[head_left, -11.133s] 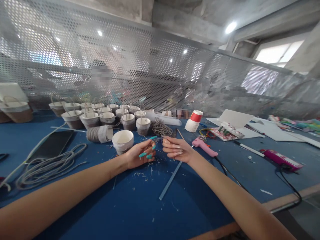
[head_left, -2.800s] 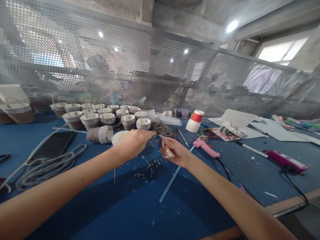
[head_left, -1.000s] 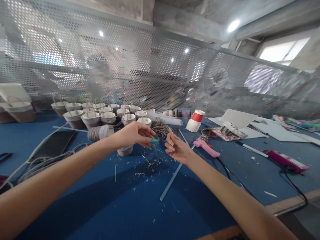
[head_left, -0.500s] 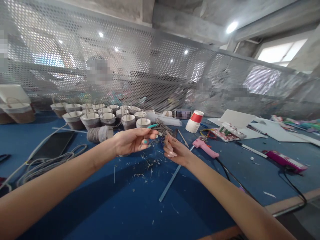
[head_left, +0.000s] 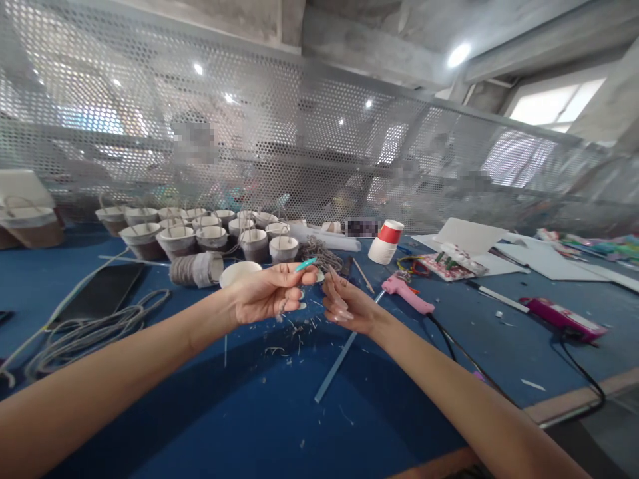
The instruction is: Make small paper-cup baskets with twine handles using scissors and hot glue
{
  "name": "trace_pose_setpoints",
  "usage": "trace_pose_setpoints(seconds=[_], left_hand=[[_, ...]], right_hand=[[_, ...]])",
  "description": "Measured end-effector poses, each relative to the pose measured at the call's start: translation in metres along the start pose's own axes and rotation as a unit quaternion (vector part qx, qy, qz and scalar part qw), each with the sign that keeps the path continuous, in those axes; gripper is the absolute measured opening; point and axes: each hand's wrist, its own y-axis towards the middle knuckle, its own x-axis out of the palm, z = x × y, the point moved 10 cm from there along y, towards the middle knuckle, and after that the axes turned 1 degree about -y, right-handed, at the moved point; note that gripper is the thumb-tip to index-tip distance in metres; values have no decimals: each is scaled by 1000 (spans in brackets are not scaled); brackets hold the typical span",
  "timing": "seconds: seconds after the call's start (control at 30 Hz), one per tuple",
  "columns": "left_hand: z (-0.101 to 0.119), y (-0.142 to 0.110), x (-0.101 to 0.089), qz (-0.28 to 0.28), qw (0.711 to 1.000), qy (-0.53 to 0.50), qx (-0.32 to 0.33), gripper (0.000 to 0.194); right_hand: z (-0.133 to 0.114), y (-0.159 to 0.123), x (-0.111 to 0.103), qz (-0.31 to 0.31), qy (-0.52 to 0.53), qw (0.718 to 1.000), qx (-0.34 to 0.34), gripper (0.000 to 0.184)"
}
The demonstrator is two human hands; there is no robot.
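Observation:
My left hand [head_left: 269, 294] is raised just over the blue table, palm turned up. Its lower fingers are curled in, and the thumb and teal-nailed forefinger point at my right hand. My right hand [head_left: 345, 306] sits a few centimetres to the right with its fingers bunched together. What the fingertips pinch is too thin to name. A white paper cup [head_left: 238, 272] stands right behind my left hand. Short twine clippings [head_left: 292, 332] lie scattered on the table beneath both hands.
Several twine-wrapped cups with handles [head_left: 200, 229] stand at the back left, with a wrapped roll [head_left: 194, 269] lying down and a twine tangle [head_left: 319, 253]. A pink glue gun [head_left: 407, 293], glue stick [head_left: 337, 362], red-and-white cup [head_left: 385, 242], phone [head_left: 102, 289], coiled cord [head_left: 94, 326] and magenta tool [head_left: 562, 318] lie about. A perforated metal screen [head_left: 299, 153] closes the back.
Both hands have dropped slightly and drawn closer to me. My left hand has turned palm up, and the white cup behind it shows again.

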Motion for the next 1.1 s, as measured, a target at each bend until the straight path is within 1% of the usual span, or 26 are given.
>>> trace_pose_setpoints(seconds=[0.17, 0.3, 0.47, 0.57, 0.7, 0.77, 0.93, 1.1], left_hand=[[-3, 2, -1, -12, 1000, -12, 12, 11], [-2, 4, -2, -20, 999, -29, 31, 14], [-6, 7, -6, -21, 999, -32, 26, 11], [-7, 10, -11, -8, 999, -27, 31, 11], [-5, 12, -21, 21, 998, -35, 48, 16], [-6, 14, -25, 27, 997, -41, 52, 18], [-10, 17, -28, 19, 996, -55, 64, 19], [-11, 19, -24, -8, 992, -104, 68, 10]], right_hand=[[0, 1, 2, -10, -2, 1000, -2, 27], [1, 0, 2, -17, 21, 1000, 3, 21], [2, 0, 4, -25, 41, 999, 5, 18], [0, 0, 2, -11, 75, 997, -1, 19], [-6, -1, -7, 41, 121, 992, -20, 18], [-8, -1, -10, 51, 131, 990, -29, 18], [-10, -1, -8, 23, 125, 991, -42, 22], [-9, -1, -4, 4, 143, 989, -36, 21]])
